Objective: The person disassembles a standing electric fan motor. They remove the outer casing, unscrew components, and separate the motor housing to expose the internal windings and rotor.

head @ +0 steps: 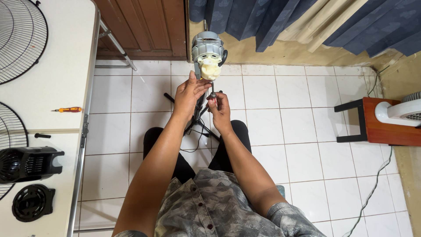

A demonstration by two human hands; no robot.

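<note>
A bare fan motor (206, 52), grey metal with a cream plastic gear housing, stands on top of a black fan stand (198, 123) over the white tiled floor. My left hand (188, 94) grips the stand's neck just under the motor, thumb up against the cream housing. My right hand (219, 109) pinches a small metal knob or screw on a thin shaft (213, 94) directly below the motor. The stand's black legs show between my knees.
A white folding table (57, 87) runs along the left, carrying two wire fan grilles (22, 37), an orange-handled screwdriver (68, 109), a black motor cover (28, 163) and a round black vented cap (33, 202). A red-brown stool (381, 127) with a white fan stands at right.
</note>
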